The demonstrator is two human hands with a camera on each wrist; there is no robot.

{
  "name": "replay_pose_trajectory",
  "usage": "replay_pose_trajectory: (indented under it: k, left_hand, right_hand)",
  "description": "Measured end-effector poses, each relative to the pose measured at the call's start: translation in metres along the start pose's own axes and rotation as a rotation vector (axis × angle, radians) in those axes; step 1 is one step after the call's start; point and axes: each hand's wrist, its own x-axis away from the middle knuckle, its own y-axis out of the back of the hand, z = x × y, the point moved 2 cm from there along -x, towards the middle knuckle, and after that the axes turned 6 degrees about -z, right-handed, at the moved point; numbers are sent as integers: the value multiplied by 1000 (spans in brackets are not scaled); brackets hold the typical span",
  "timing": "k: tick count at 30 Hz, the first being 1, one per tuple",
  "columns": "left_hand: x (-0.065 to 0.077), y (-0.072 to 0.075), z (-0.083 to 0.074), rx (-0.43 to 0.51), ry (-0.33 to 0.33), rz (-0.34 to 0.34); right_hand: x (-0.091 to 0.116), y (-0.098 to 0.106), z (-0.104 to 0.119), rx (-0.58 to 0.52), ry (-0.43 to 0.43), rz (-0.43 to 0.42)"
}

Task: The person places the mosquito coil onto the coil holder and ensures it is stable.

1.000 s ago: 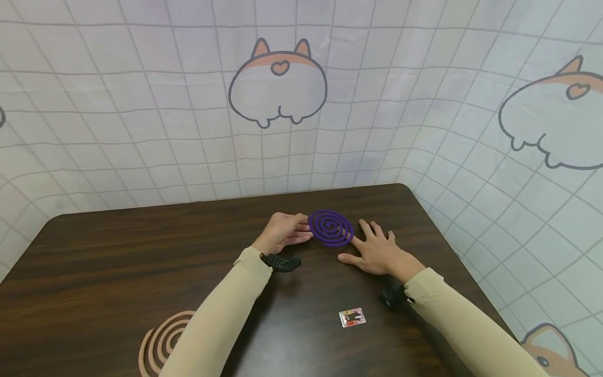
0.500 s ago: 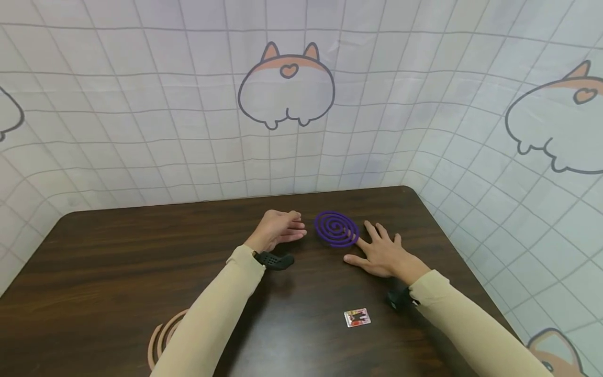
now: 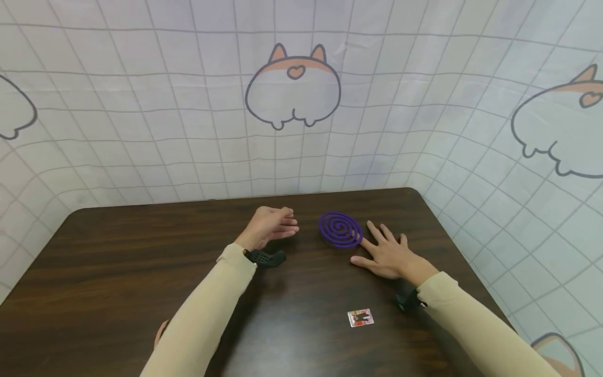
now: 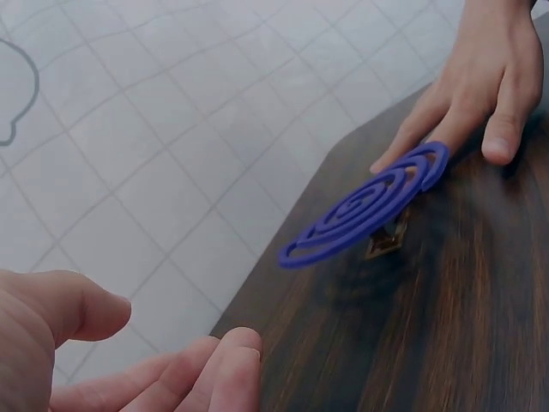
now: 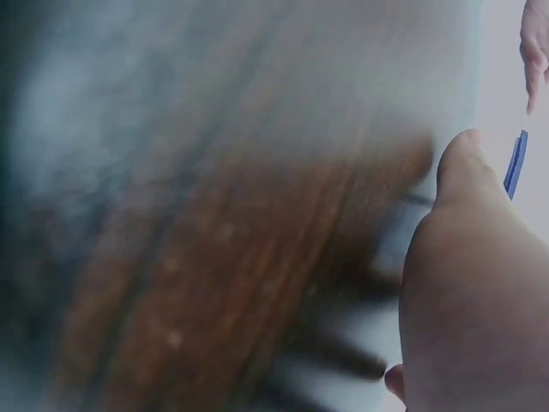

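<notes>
Right of centre in the head view, a purple spiral [image 3: 340, 227] hangs over the worktop [image 3: 118, 262], its lower-right rim over the index finger of the right hand [image 3: 392, 257]. That hand's fingers are spread wide; the left hand [image 3: 267, 226], apart from the spiral, has loosely bent fingers pinching nothing. The finger seems to bear some of the weight, so keep it still and shift the spiral only slowly and evenly. The worktop's far edge runs close behind the spiral, and its right edge hems in the right hand; room is widest across the left half of the frame. A card [image 3: 360, 318] lies below the right hand, and a tan piece [image 3: 160, 333] peeks out beside the left sleeve [image 3: 204, 309], at lower left.

From the left wrist, the spiral slants across mid-frame, raised off the worktop, with a gold piece [image 4: 388, 243] beneath; I cannot tell whether they touch. At lower left the thumb stands apart from the other fingers, leaving a gap for gripping a rim.

From the right wrist, blur fills the left; the spiral is a blue sliver at the right edge, and contact cannot be judged.
</notes>
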Motion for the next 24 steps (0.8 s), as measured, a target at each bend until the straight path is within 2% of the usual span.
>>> replay_pose_trajectory:
  k: [9, 24]
  left_hand:
    - [10, 17, 3, -52, -21, -2]
    - [27, 41, -1, -141, -39, -2]
  right_hand:
    - [6, -1, -2, -13, 6, 7]
    - [26, 2, -3, -11, 47, -53]
